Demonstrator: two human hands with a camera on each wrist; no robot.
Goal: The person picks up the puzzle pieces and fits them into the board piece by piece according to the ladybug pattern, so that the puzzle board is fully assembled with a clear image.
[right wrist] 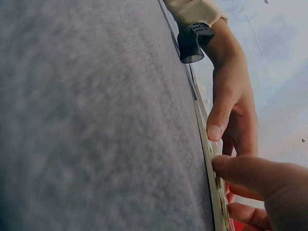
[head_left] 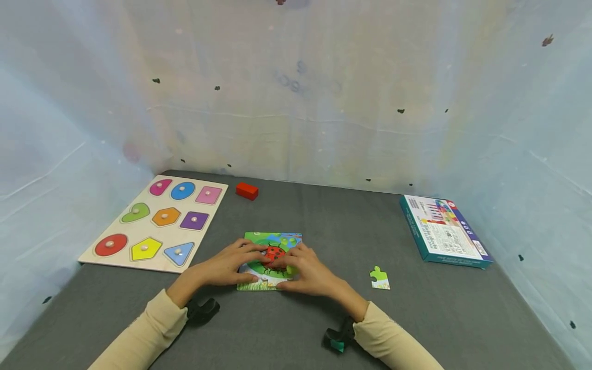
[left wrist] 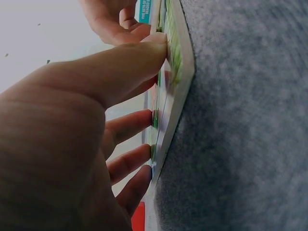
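A ladybug jigsaw puzzle (head_left: 262, 237) in a thin, light-edged board lies flat on the table in the head view. My left hand (head_left: 226, 263) rests over its left part, with the thumb (left wrist: 139, 53) and spread fingertips touching the surface. Over the right part lies my right hand (head_left: 307, 271), its thumb (right wrist: 240, 168) and fingertips pressing on the picture near the front edge. Both hands hide much of the ladybug picture between them. To the right of the right hand, a loose green and white puzzle piece (head_left: 380, 278) lies on the table.
A wooden shape board (head_left: 152, 227) with knobbed, coloured pieces lies at the left. Behind the jigsaw is a red block (head_left: 247, 191). At the right lies a teal-sided box (head_left: 446, 231). Pale sheeting (head_left: 296, 123) encloses the grey table (head_left: 347, 226) at the back and sides.
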